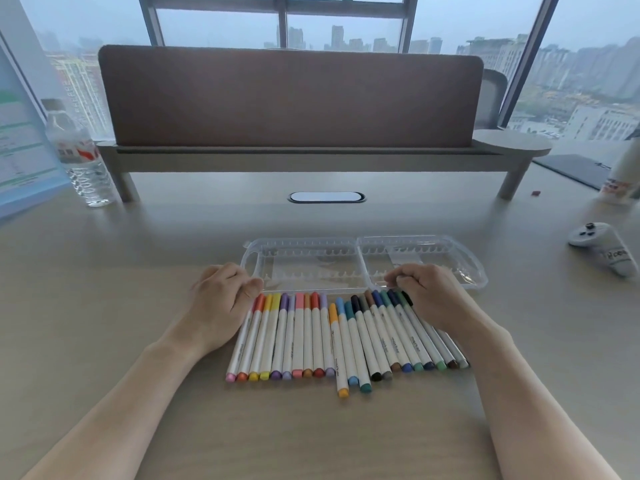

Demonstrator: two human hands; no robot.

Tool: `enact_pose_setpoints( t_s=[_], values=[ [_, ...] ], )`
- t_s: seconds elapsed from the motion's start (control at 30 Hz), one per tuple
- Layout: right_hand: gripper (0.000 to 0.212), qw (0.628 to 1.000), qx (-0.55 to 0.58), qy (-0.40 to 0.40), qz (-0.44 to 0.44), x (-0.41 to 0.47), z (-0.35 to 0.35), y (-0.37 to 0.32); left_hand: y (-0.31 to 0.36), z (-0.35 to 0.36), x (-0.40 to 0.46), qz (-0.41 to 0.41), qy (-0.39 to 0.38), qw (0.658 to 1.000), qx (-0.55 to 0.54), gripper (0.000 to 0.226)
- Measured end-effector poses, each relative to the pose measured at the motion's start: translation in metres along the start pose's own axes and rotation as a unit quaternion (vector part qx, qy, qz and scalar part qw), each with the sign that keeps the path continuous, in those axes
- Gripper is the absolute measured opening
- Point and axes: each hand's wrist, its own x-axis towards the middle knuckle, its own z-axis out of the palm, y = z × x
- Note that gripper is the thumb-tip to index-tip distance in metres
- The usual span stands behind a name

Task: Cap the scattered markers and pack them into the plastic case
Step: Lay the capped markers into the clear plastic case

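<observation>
The left hand (227, 299) and right hand (427, 294) rest with fingers curled at either end of a row of capped markers (341, 336); whether they pinch anything, I cannot tell. The markers lie side by side on the tabletop (104, 306), just before the open clear plastic case (363, 263). A water bottle (81, 157) stands far left.

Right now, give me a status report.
Left hand and right hand curled at the marker row's ends. Markers capped. Case open, unfilled. Nothing blocking.
</observation>
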Motion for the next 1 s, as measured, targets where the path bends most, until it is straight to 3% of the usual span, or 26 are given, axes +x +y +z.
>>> enact_pose_setpoints(
  t_s=[0.13,0.33,0.5,0.7,0.83,1.0],
  values=[
    [0.024,1.0,-0.01,-0.001,-0.004,0.0,0.001,0.001,-0.002,0.001,-0.002,-0.001,0.004,1.0,0.012,0.083],
    [0.005,0.992,-0.05,-0.016,-0.115,-0.017,-0.004,-0.007,0.017,-0.005,-0.001,0.022,0.075,0.997,-0.008,0.035],
    [0.021,0.97,-0.137,-0.1,-0.174,-0.03,0.006,-0.021,0.03,0.002,0.002,0.038,0.044,0.998,-0.012,0.036],
    [0.026,0.963,-0.223,-0.079,-0.127,-0.031,0.016,-0.039,0.022,0.0,0.0,0.017,0.042,0.999,-0.004,0.047],
    [0.041,0.952,-0.28,-0.067,-0.104,-0.034,0.02,-0.054,0.019,-0.002,-0.002,-0.003,0.044,0.999,-0.008,0.03],
    [0.041,0.953,-0.29,-0.057,-0.065,-0.033,0.024,-0.067,0.026,-0.005,-0.003,0.0,0.043,0.999,-0.028,0.015]
  ],
)
